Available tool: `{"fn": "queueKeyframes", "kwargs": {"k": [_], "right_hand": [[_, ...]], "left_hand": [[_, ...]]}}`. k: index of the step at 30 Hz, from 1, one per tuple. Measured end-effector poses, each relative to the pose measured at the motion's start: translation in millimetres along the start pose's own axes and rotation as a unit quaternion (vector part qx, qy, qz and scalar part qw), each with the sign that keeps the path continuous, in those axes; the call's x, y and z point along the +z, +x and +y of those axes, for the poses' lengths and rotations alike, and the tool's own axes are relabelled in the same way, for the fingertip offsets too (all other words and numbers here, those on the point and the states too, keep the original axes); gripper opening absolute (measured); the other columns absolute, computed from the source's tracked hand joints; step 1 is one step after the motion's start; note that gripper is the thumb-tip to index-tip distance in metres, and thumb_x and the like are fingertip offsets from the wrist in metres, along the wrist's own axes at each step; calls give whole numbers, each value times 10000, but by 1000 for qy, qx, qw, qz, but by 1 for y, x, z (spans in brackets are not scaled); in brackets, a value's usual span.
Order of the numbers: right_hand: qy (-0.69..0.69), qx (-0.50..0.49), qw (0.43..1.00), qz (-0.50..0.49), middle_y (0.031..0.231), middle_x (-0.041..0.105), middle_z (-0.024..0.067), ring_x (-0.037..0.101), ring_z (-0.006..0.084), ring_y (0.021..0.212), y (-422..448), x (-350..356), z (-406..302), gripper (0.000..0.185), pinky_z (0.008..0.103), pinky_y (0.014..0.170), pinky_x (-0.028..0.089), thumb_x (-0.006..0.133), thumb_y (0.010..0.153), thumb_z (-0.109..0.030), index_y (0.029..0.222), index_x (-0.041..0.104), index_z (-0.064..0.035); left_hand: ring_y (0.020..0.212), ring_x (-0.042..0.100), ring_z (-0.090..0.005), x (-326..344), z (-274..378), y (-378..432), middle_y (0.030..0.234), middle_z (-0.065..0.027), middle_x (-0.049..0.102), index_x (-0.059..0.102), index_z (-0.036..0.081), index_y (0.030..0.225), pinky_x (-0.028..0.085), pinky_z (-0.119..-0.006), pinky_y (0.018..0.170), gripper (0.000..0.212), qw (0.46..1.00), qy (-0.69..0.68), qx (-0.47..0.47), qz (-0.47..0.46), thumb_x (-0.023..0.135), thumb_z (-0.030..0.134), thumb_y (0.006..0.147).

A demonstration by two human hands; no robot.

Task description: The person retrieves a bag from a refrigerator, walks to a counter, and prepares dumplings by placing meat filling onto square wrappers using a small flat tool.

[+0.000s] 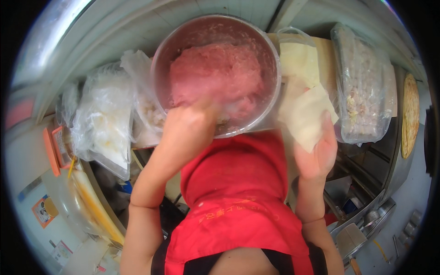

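Observation:
A large round metal bowl [279, 74] holds a mass of pink minced meat [216, 74]. My left hand [190, 122] is curled over the bowl's near side at the meat's edge, blurred; its fingertips and anything between them cannot be made out. Pale square dough wrappers [309, 115] lie in my right hand [318, 156], which is right of the bowl with the palm turned up and a digit over the wrappers' edge. Beyond that hand, more pale wrappers [299, 62] lie on the work surface, partly under clear plastic.
Plastic-covered trays of pale, lumpy pieces stand at right [366, 92] and beside the bowl at left [154, 115]. Farther left is a clear bag [103, 113] over white sheets. A wall runs behind the bowl. Metal racks and containers [350, 237] are at lower right.

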State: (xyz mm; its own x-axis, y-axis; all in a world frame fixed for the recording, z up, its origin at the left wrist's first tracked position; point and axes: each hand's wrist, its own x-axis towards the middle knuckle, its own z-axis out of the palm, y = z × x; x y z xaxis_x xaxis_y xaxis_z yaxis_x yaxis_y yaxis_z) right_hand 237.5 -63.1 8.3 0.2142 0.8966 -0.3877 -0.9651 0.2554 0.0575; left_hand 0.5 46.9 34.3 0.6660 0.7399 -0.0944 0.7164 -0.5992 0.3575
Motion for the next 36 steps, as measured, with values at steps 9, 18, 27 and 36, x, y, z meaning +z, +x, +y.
{"fn": "queueKeyframes", "kwargs": {"k": [9, 18, 27, 36], "right_hand": [[-158, -21, 987, 10, 1421, 485, 176, 460, 297, 1324, -10, -4, 27, 456, 408, 1143, 326, 421, 1038, -239, 1403, 403, 34], [-148, 33, 988, -24, 1405, 475, 192, 450, 310, 1313, 18, 8, 54, 477, 435, 1142, 307, 385, 1036, -256, 1409, 373, 41], [-18, 59, 990, -125, 1425, 440, 227, 406, 342, 1345, 13, -5, 42, 494, 454, 1153, 292, 430, 1013, -218, 1418, 346, 53], [-98, -36, 993, -49, 1351, 506, 208, 466, 343, 1275, 8, 10, 34, 486, 460, 1135, 318, 452, 1005, -221, 1396, 388, 60]], "left_hand": [[765, 624, -164, -15, -18, -5, 850, -102, 649, 687, -28, 1016, 488, -283, 705, 191, 929, -363, -54, -39, 609, -47, 842], [653, 597, -221, 15, 18, -17, 858, -95, 637, 701, 23, 977, 471, -297, 539, 278, 958, 10, 203, 202, 715, -64, 713], [684, 617, -205, 13, 17, -14, 800, -118, 627, 684, -7, 961, 476, -274, 588, 187, 952, -236, 82, 177, 682, -97, 798], [753, 596, -142, 0, 1, 11, 817, -74, 627, 659, -38, 967, 462, -240, 681, 124, 941, -295, -19, 164, 631, -65, 850]]}}
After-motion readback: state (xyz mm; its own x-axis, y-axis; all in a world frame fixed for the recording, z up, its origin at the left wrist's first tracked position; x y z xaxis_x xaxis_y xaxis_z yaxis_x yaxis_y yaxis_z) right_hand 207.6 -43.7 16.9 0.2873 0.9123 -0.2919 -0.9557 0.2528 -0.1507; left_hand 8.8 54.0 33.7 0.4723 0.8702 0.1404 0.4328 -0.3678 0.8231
